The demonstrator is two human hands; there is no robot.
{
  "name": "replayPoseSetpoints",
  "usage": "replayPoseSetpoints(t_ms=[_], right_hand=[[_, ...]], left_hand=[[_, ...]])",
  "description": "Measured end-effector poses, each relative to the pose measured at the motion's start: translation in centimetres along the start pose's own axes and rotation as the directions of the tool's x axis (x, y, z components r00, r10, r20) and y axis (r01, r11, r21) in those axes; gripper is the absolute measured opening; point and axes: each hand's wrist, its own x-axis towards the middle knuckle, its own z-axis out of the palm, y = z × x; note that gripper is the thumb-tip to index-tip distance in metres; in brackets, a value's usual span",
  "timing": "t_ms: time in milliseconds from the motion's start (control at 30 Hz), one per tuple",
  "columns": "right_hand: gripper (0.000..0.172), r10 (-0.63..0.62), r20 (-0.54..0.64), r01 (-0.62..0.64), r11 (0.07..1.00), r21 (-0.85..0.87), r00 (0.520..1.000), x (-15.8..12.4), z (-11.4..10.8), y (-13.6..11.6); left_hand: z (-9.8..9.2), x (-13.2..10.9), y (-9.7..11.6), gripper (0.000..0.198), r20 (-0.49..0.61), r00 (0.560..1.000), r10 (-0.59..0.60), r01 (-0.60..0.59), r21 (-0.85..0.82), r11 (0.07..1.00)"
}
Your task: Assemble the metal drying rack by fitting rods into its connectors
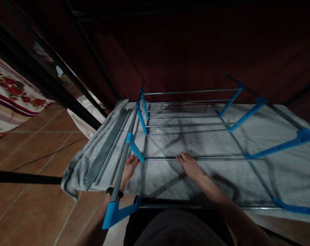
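Tube rack point(191, 125), seen from the head view, lies on a grey blanket point(285, 177) in front of the person, its grey metal rails joined by blue plastic brackets and spanned by several thin rods. The left hand point(132, 161), with a dark wristband point(114, 192) on its wrist, is at the lower end of a blue bracket point(136, 150) on the rack's left side; its fingers are bent and gathered there, but I cannot tell whether they pinch it. The right hand point(187, 164) has its fingers curled over the nearby thin crossbar point(160, 158), thumb and fingertips closed on it between the two sides of the rack. Just left of the rack, loose grey tubes point(109, 147) lie side by side on the blanket. Behind stands a dark red curtain-like backing point(196, 51). Farther left, a black post point(68, 99) slants across the view, with a floral cloth point(15, 90) beyond it, and a thin cable point(59, 149) runs over the brown tiled floor point(29, 143).
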Motion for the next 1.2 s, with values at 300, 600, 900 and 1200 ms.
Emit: replayPoseSetpoints(t_ms=[300, 600, 900, 1200], right_hand=[[0.028, 0.022, -0.035, -0.018, 0.993, 0.114, 0.999, 0.3, 0.9, -0.3], [0.030, 0.012, -0.061, -0.001, 0.985, 0.173, 0.998, -0.5, 1.1, -0.1], [0.030, 0.000, -0.074, 0.014, 0.983, 0.181, 0.997, -0.4, 1.6, 0.0], [0.031, -0.013, -0.071, 0.022, 0.991, 0.133, 0.997, 0.2, 1.4, 0.1]], left_hand=[[-0.1, -0.1, -0.3, 0.047, 0.044, 0.999, 0.033, -0.038, 0.132, 0.991], [-0.6, 0.1, -1.0, 0.045, 0.056, 0.996, 0.068, -0.078, 0.189, 0.979], [-0.2, -0.9, -0.2, 0.029, 0.090, 0.990, 0.111, -0.132, 0.288, 0.949], [-0.5, -0.8, -0.4, 0.018, 0.206, 0.962, 0.178, -0.248, 0.394, 0.885]])
